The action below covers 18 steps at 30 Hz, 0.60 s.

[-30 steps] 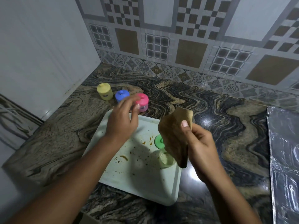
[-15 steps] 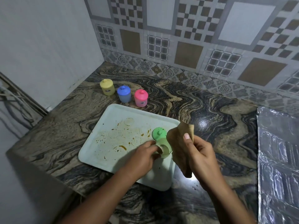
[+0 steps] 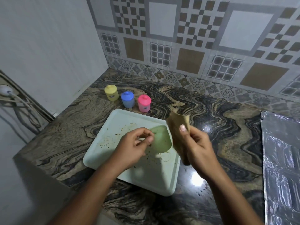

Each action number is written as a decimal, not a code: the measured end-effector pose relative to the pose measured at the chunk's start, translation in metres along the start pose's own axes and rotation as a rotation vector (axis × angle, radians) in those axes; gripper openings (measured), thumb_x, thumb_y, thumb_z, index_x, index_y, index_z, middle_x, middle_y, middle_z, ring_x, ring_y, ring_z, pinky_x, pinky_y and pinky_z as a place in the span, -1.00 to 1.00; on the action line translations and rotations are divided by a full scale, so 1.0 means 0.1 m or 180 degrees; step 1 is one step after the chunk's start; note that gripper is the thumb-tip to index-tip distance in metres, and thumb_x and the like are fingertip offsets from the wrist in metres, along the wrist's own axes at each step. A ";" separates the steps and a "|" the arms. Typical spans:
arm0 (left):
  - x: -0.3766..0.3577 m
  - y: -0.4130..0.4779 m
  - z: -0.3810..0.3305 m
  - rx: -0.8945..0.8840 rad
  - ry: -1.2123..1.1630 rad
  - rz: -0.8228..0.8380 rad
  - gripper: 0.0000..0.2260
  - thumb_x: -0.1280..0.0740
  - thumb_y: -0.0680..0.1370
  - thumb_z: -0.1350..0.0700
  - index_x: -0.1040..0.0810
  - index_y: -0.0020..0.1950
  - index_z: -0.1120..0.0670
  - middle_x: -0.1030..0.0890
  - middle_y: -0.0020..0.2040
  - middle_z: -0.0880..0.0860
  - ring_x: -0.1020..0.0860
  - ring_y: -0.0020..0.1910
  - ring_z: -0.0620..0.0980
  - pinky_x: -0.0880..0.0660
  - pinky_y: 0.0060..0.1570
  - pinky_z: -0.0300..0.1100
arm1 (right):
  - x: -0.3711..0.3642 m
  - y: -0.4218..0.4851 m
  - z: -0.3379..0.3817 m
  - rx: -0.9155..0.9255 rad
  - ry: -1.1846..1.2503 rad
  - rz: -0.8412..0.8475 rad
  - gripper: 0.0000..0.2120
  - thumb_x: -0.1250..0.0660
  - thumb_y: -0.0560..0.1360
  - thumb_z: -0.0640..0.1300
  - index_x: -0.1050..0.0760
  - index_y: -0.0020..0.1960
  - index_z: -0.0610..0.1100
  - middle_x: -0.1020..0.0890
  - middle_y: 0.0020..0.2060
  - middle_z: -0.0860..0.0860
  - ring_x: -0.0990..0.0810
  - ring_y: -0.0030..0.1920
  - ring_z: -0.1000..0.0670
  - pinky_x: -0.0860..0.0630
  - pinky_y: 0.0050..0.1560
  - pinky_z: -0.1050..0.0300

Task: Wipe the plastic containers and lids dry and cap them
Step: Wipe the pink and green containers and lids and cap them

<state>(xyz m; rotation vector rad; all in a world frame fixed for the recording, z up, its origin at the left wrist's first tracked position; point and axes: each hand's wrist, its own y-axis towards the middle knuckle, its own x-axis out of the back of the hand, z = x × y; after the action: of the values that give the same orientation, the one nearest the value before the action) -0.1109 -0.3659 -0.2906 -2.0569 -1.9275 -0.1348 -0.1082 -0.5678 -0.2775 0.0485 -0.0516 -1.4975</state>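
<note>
Home kitchen: marble counter (image 3: 211, 114), patterned tile backsplash (image 3: 186, 38).

three capped jars (image 3: 128, 99) crowd the tray's (image 3: 103, 151) far edge, bare counter (image 3: 227, 130) right of it

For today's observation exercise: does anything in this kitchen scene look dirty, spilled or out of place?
Yes. The pale tray carries brown specks, smears and ring-shaped marks, so it looks dirty. The green container in the left hand is blurred and uncapped, while the yellow, blue and pink containers stand capped.
</note>
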 end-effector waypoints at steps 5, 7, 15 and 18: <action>0.09 -0.14 -0.19 -0.0076 -0.0420 0.0072 -0.40 -0.55 0.32 -0.06 -0.51 0.35 -0.27 -0.61 0.23 -0.13 -0.67 -0.02 -0.03 -0.67 -0.11 0.03 | -0.19 0.07 0.04 0.0104 0.0081 0.0160 -0.57 -0.21 0.64 0.13 -0.54 -0.17 -0.19 -0.47 -0.40 -0.42 -0.49 -0.42 -0.36 -0.42 -0.35 -0.31; 0.10 -0.20 -0.15 -0.0386 -0.0010 0.0083 -0.12 -0.62 0.22 -0.02 -0.33 0.48 -0.28 -0.54 0.21 -0.22 -0.61 -0.01 -0.07 -0.67 -0.08 -0.04 | -0.21 0.12 0.07 -0.0018 0.0283 0.0126 -0.41 -0.27 0.56 0.26 -0.54 -0.07 -0.33 -0.47 -0.30 -0.49 -0.54 -0.34 -0.27 -0.49 -0.28 -0.36; 0.09 -0.21 -0.02 -0.0602 -0.0384 -0.0162 -0.32 -0.57 0.40 0.22 -0.42 0.38 -0.25 -0.54 0.34 -0.18 -0.60 0.24 -0.01 -0.64 -0.03 0.10 | -0.29 0.10 0.17 0.0053 0.0281 0.0486 -0.66 -0.20 0.65 0.05 -0.60 -0.16 -0.10 -0.54 -0.37 -0.10 -0.54 -0.37 -0.09 -0.50 -0.37 -0.04; 0.06 -0.23 0.04 -0.0458 -0.0348 -0.0228 -0.36 -0.57 0.40 0.13 -0.40 0.37 -0.25 -0.57 0.28 -0.18 -0.64 0.18 -0.02 -0.65 -0.07 0.14 | -0.32 0.05 0.18 0.0227 -0.0101 0.0617 -0.68 -0.20 0.69 -0.01 -0.58 -0.16 -0.07 -0.56 -0.39 -0.20 -0.60 -0.49 -0.20 -0.55 -0.51 -0.10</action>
<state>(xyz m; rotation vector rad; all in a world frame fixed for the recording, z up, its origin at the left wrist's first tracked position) -0.1340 -0.3581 -0.2885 -2.1267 -2.1150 -0.1861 -0.1070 -0.5360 -0.2598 0.0750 -0.1319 -1.3023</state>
